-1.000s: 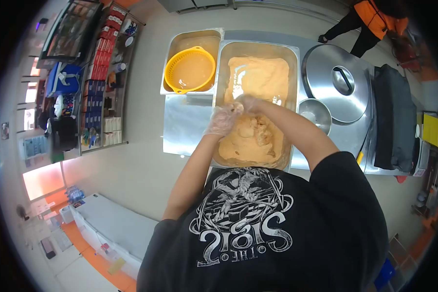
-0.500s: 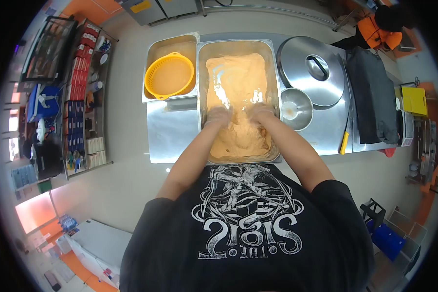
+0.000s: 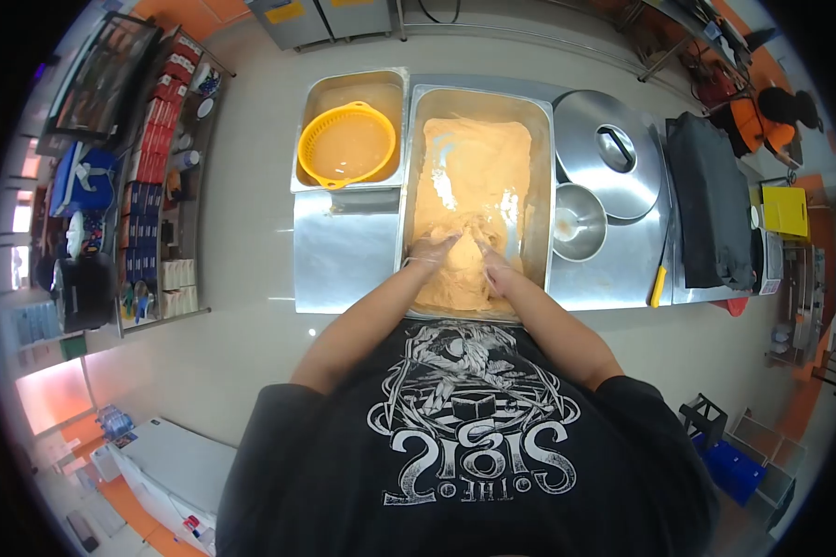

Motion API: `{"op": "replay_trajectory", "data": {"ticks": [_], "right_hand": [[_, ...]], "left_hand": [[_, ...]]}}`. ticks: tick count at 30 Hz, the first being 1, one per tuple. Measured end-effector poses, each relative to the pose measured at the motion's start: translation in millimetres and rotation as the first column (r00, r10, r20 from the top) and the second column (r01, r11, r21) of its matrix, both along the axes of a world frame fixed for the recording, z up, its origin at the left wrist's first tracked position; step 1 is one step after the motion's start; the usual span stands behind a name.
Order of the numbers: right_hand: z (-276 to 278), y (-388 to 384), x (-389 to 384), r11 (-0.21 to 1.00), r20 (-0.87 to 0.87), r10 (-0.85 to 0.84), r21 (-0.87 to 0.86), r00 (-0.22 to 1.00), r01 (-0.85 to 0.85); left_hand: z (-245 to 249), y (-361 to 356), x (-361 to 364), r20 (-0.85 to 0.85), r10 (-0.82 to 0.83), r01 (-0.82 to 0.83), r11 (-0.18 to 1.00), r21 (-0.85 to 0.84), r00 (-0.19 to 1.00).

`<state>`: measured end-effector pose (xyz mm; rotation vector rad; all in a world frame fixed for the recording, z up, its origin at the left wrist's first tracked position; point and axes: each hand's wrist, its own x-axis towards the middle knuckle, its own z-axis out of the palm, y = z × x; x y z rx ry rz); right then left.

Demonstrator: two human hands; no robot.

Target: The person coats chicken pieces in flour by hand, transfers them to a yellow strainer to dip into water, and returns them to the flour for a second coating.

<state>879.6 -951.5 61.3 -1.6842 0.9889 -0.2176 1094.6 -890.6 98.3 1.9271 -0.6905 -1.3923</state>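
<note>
the powdery orange mix (image 3: 474,167) lies in the deep steel pan (image 3: 541,186) mid-bench. the left hand (image 3: 434,249) and right hand (image 3: 492,269), in clear crinkly gloves, have drawn together from apart and now cup narrowly over a lumpy heap at the pan's near end, probably gathering it. fingers are buried, so i cannot tell the grip. a yellow slotted colander (image 3: 346,144) sits to the left, a round steel bowl (image 3: 578,221) to the right.

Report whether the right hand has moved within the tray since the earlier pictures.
Yes. The right hand has shifted away from the right wall of the tray toward the middle and near end, closer to the left hand.
</note>
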Motion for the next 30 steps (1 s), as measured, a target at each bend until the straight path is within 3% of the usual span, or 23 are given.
{"op": "replay_trajectory", "data": {"ticks": [1,2,3,4,5,6,7,8,9,12,15,17,18,19,20,21,23,24,25,26,28,29,30], "right_hand": [[-24.1,-5.0,-4.3,0.931,-0.028,0.125,-0.343,0.992,-0.127],[-13.8,-3.7,5.7,0.736,-0.094,0.226,-0.636,0.97,-0.233],[-0.9,-6.0,10.9,0.738,-0.083,0.224,-0.637,0.971,-0.224],[67.3,-12.0,24.6,0.971,-0.2,0.047,-0.222,0.979,-0.092],[106.1,-17.4,34.2,0.966,-0.375,-0.053,0.214,0.925,0.142],[104.0,-23.2,38.6,0.965,-0.368,-0.058,0.216,0.928,0.146],[101.3,-31.0,42.7,0.985,-0.437,0.169,0.032,0.883,-0.172],[103.9,-38.4,48.1,0.867,-0.541,0.348,-0.125,0.765,-0.483],[107.2,-44.9,51.4,0.871,-0.536,0.34,-0.13,0.772,-0.474],[124.4,-66.1,60.8,0.753,-0.661,0.263,-0.314,0.702,-0.578],[72.0,-90.8,57.7,0.709,-0.664,0.119,-0.464,0.738,-0.532],[-2.7,-97.5,59.3,0.445,-0.465,0.315,-0.697,0.827,-0.562],[5.8,-86.6,62.2,0.453,-0.462,0.306,-0.698,0.832,-0.555],[22.5,-64.9,69.8,0.502,-0.54,0.359,-0.576,0.761,-0.645],[30.8,-50.1,71.6,0.537,-0.604,0.42,-0.437,0.678,-0.722],[20.9,-43.7,64.1,0.544,-0.606,0.418,-0.43,0.677,-0.721],[-2.3,-39.1,45.1,0.447,-0.343,0.573,-0.631,0.745,-0.634],[-3.6,-45.1,39.3,0.445,-0.353,0.572,-0.624,0.74,-0.642],[10.0,-52.8,37.2,0.66,-0.38,0.506,-0.409,0.775,-0.631],[25.7,-57.3,35.6,0.821,-0.425,0.442,-0.164,0.79,-0.548],[70.8,-60.2,35.9,0.824,-0.632,0.397,-0.075,0.666,-0.562],[84.3,-59.6,35.8,0.836,-0.792,0.337,0.003,0.509,-0.549],[87.4,-53.1,34.5,0.832,-0.792,0.348,0.015,0.501,-0.554]], "left_hand": [[6.0,-2.4,1.1,-0.162,0.16,-0.179,0.977,-0.116,0.974],[13.1,-4.0,0.9,-0.152,0.161,-0.18,0.977,-0.116,0.975],[20.8,-6.1,1.4,-0.024,0.124,-0.126,0.978,-0.169,0.992],[25.5,-9.3,5.1,0.106,0.089,-0.065,0.974,-0.217,0.99],[6.7,-9.8,13.1,0.39,-0.012,0.107,0.969,-0.223,0.921],[9.7,-9.4,13.2,0.397,-0.018,0.115,0.968,-0.221,0.918],[16.8,-7.6,9.6,0.481,-0.065,0.179,0.964,-0.195,0.874],[25.9,-5.2,7.3,0.56,-0.11,0.241,0.956,-0.166,0.821],[35.2,-0.8,8.6,0.72,-0.323,0.471,0.882,-0.006,0.614],[57.8,13.9,7.1,0.767,-0.429,0.556,0.824,0.114,0.478],[97.7,12.8,7.5,0.622,-0.595,0.628,0.751,0.205,0.508],[118.4,5.4,6.2,0.596,-0.608,0.621,0.752,0.222,0.524],[122.5,0.1,6.6,0.568,-0.613,0.604,0.761,0.238,0.549],[115.3,-5.3,8.4,0.567,-0.622,0.612,0.753,0.242,0.541],[103.1,-12.2,9.9,0.687,-0.435,0.505,0.855,0.114,0.582],[90.4,-19.1,9.8,0.768,-0.225,0.391,0.92,-0.036,0.599],[82.6,-39.8,10.3,0.803,-0.166,0.424,0.898,-0.116,0.573],[80.2,-50.3,11.6,0.836,-0.096,0.453,0.871,-0.192,0.54],[74.5,-58.3,11.9,0.829,-0.094,0.449,0.871,-0.2,0.551],[66.5,-63.9,12.0,0.834,-0.269,0.53,0.847,-0.033,0.482],[39.8,-68.4,13.4,0.8,-0.435,0.591,0.797,0.128,0.414],[23.7,-66.9,13.4,0.775,-0.586,0.682,0.669,0.296,0.238],[7.8,-63.0,13.4,0.709,-0.704,0.732,0.505,0.458,0.042]]}}
